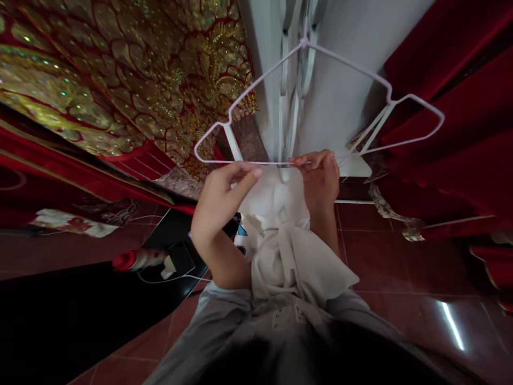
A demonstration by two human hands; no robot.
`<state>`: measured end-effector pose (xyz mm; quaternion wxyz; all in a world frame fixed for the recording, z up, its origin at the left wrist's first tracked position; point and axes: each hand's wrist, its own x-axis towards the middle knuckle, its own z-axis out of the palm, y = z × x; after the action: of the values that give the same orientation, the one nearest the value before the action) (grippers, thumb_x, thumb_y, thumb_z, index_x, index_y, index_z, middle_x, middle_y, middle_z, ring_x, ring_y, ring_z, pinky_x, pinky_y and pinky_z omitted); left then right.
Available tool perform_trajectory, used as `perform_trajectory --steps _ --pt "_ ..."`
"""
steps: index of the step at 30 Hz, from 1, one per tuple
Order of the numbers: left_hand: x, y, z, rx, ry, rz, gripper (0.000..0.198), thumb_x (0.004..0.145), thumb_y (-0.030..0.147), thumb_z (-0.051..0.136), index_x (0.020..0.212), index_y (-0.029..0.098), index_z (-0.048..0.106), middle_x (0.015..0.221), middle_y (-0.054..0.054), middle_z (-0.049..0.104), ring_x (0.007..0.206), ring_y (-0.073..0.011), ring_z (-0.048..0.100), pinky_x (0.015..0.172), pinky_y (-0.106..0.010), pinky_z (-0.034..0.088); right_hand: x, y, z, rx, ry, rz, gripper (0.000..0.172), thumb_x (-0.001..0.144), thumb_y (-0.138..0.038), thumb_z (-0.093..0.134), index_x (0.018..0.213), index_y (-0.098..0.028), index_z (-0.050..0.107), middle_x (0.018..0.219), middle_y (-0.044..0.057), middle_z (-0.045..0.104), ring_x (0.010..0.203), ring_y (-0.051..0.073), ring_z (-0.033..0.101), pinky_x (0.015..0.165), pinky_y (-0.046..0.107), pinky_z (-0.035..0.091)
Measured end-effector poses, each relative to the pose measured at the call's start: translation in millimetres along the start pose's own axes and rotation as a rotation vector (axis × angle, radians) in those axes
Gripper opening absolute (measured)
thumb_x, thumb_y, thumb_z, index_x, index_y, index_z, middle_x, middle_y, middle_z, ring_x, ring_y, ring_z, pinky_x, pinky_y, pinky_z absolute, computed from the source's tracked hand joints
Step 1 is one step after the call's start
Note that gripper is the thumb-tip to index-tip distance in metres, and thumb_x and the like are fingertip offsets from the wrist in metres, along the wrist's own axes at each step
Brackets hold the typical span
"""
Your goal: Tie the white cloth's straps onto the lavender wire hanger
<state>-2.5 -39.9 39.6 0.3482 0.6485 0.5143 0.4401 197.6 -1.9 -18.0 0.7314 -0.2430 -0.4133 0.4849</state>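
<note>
A thin white wire hanger (320,96) hangs from a white rack in front of me. A cream white cloth (286,240) droops from its bottom bar down toward my grey sleeves. My left hand (220,200) is raised at the bar, thumb and fingers pinched on the cloth's top edge. My right hand (320,179) is closed on the bar and the cloth at the middle right.
A red garment with gold beadwork (132,75) hangs at the upper left. Dark red velvet fabric (460,107) hangs at the right. A black mat (80,310) on the red tiled floor holds a red-tipped bottle (138,260), a phone and a white cable.
</note>
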Motion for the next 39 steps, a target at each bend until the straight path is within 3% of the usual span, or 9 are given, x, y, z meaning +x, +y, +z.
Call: perform_trajectory --steps 5,9,14,20,27,30,33,36,39 --pt "15 -9 9.3 -0.195 0.291 0.049 0.019 0.093 0.035 0.077 0.086 0.020 0.068 0.070 0.002 0.071 0.066 -0.0143 0.067 0.068 -0.031 0.052 2 -8 -1 0.039 -0.007 -0.002 0.044 0.103 -0.050 0.055 0.066 -0.026 0.054 0.070 -0.002 0.066 0.076 0.016 0.073 0.087 0.037 0.063" --pt "11 -11 17.6 -0.096 0.623 0.114 0.024 0.093 0.037 0.079 0.102 0.025 0.061 0.097 0.001 0.075 0.090 -0.0165 0.073 0.075 -0.033 0.051 -2 -13 2 0.057 -0.051 0.048 0.040 0.098 -0.042 0.059 0.062 -0.026 0.056 0.066 -0.001 0.061 0.071 0.014 0.068 0.077 0.032 0.061" --pt "2 6 34.9 -0.105 0.483 0.098 0.026 0.095 0.042 0.079 0.107 0.022 0.066 0.104 -0.003 0.076 0.097 -0.0193 0.072 0.078 -0.033 0.054 -3 -13 6 -0.025 0.000 0.137 0.035 0.090 -0.051 0.065 0.068 -0.027 0.052 0.070 -0.001 0.059 0.077 0.017 0.069 0.070 0.033 0.058" --pt "-3 10 43.1 -0.224 0.654 0.184 0.015 0.090 0.028 0.086 0.094 0.022 0.073 0.091 0.000 0.077 0.086 -0.0159 0.071 0.079 -0.031 0.057 -5 -15 3 -0.102 -0.027 0.172 0.037 0.090 -0.058 0.064 0.077 -0.027 0.048 0.081 0.001 0.062 0.094 0.022 0.073 0.081 0.040 0.062" --pt "0 29 10.6 -0.311 0.522 0.094 0.023 0.092 0.043 0.071 0.112 0.036 0.079 0.115 0.007 0.079 0.111 -0.0224 0.075 0.052 -0.028 0.047 -4 -14 -1 -0.054 -0.019 0.182 0.034 0.089 -0.056 0.065 0.074 -0.027 0.054 0.082 0.001 0.067 0.094 0.022 0.074 0.078 0.038 0.065" --pt "-2 13 -15.1 -0.513 0.528 0.114 0.036 0.098 0.049 0.053 0.122 0.033 0.075 0.144 0.013 0.068 0.149 -0.0207 0.054 0.066 -0.025 0.059 -4 -13 -6 -0.092 -0.043 0.158 0.036 0.092 -0.059 0.063 0.078 -0.028 0.054 0.085 0.002 0.066 0.098 0.024 0.074 0.082 0.041 0.065" --pt "-2 -20 -25.9 -0.561 0.831 0.276 0.047 0.106 0.049 0.034 0.104 0.035 0.078 0.134 0.014 0.073 0.154 -0.0169 0.049 0.109 -0.032 0.056 -6 -11 -7 -0.084 -0.038 0.145 0.035 0.094 -0.059 0.063 0.080 -0.028 0.056 0.087 0.002 0.067 0.099 0.024 0.074 0.084 0.042 0.065" --pt "5 -43 -15.4 -0.523 0.967 0.068 0.033 0.100 0.033 0.044 0.121 0.028 0.068 0.138 0.001 0.074 0.141 -0.0189 0.062 0.094 -0.033 0.060 -7 -8 -3 -0.042 -0.046 0.161 0.030 0.097 -0.055 0.061 0.084 -0.028 0.059 0.091 0.002 0.068 0.102 0.022 0.075 0.087 0.041 0.065" --pt "15 -51 5.4 -0.563 0.635 -0.073 0.040 0.099 0.043 0.049 0.131 0.020 0.056 0.139 -0.011 0.073 0.121 -0.0215 0.072 0.073 -0.029 0.056 -8 -6 2 -0.041 -0.027 0.177 0.026 0.097 -0.052 0.060 0.087 -0.028 0.061 0.095 0.002 0.071 0.103 0.020 0.075 0.091 0.039 0.065"
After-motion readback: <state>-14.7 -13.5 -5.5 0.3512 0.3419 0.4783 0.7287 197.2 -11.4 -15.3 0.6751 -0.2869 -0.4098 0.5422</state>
